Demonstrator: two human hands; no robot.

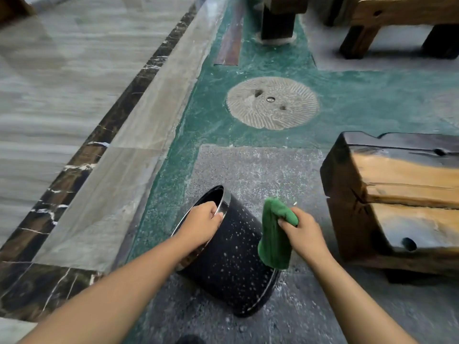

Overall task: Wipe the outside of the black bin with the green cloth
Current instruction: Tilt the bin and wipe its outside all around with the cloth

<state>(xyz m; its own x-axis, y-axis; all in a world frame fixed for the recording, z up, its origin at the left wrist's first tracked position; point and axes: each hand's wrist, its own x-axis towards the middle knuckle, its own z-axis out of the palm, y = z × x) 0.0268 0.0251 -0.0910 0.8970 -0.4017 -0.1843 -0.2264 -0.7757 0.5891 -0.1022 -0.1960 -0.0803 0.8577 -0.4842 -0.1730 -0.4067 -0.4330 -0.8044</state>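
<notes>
The black bin [231,264] stands on the grey floor, tipped to the left, its side speckled with white spots and its mouth ringed in shiny metal. My left hand [201,223] grips that metal rim from above, fingers curled inside the opening. My right hand [301,232] is closed on the green cloth [274,234], which hangs down folded beside the bin's right side, its lower end close to or brushing the bin wall.
A heavy wooden bench [397,202] sits close on the right. A round carved stone [272,103] is set into the green floor ahead. More wooden furniture [387,23] stands at the back. A dark marble strip [82,170] and polished tiles lie to the left.
</notes>
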